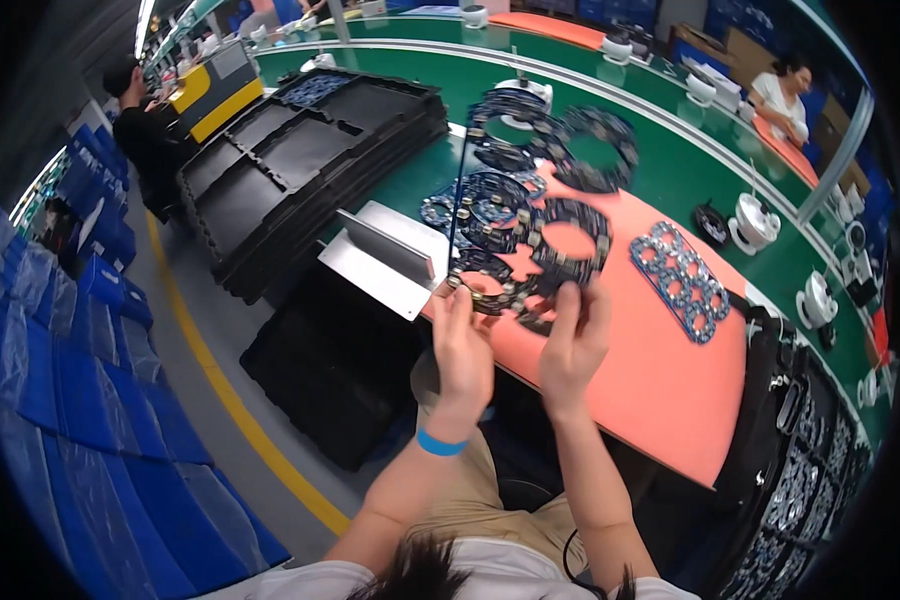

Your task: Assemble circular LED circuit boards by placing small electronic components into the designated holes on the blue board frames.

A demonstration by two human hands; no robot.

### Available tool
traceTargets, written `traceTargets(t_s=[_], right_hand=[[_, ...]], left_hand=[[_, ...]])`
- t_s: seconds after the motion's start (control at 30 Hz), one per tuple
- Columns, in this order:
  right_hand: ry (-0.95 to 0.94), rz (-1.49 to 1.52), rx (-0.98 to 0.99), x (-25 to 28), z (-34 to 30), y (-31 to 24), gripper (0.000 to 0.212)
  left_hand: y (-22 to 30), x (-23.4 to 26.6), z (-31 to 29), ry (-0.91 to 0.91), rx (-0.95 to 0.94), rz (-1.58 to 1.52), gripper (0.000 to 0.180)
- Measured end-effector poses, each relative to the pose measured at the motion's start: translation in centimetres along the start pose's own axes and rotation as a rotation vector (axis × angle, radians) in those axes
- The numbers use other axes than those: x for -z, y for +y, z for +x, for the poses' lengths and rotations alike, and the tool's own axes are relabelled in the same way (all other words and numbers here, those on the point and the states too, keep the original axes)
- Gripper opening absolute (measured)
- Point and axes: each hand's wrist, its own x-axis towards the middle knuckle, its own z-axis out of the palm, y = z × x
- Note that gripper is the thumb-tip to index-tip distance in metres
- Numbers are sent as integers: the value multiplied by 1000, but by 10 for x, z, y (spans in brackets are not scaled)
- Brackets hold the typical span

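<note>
Both my hands hold up a dark panel of ring-shaped circuit boards [604, 245], tilted above an orange mat [660, 375]. My left hand [465, 350], with a blue band at its wrist, pinches the lower left edge. Along the lower edge to the right, my right hand [573, 350] grips with thumb and fingers. The panel is partly smeared by motion. Behind it, more blue ring boards [435, 210] show in part. Left of my left hand stands a silver metal plate with an upright fin [395, 255]. Another circuit board panel [680, 283] lies flat on the mat at the right.
Stacked black trays [310, 150] stand at the far left. Blue bins [120, 440] line the left side. Black trays of small parts [805, 470] sit at the right. White round devices [755, 222] stand along the green conveyor [660, 110]. Other people work at the far left and far right.
</note>
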Motion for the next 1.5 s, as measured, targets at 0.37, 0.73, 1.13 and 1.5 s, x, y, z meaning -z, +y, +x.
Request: traceTargets(t_s=[0.37,0.73,1.13,1.5], right_hand=[[-649,-252,288,-93,124,-7,15],[-653,-298,355,-131,122,18,15],[-786,-397,378,-137,131,15,16],[-847,-430,363,-134,138,15,16]], left_hand=[[108,101,158,-51,-526,852,42],[120,110,216,-344,-495,929,47],[115,127,212,-305,-539,943,48],[113,126,219,-401,-530,978,47]])
